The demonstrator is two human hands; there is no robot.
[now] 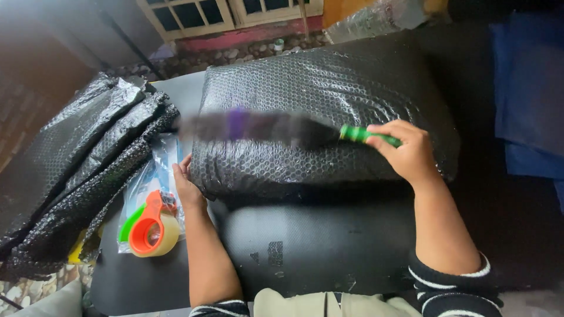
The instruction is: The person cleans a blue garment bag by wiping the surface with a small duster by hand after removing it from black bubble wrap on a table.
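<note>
1. The right hand [405,154] has its fingers closed around a green marker [367,135], tip resting on the big black bubble-wrapped parcel [329,117] in the middle of the table [147,282].
2. The left hand [187,183] presses flat against the parcel's left edge, fingers open, holding nothing, just bracing.
3. This looks like the labelling step: the pen sits at the end of a blurred strip across the top face.
4. Any further stroke calls for a firm brace, since the bubbled skin gives under the tip.
5. Left of the parcel: an orange-and-green tape dispenser [151,226] on a clear bag, beside a stack of black bubble-wrap sheets [82,158].
6. Beyond, a pebbled floor and a window frame [229,14].
</note>
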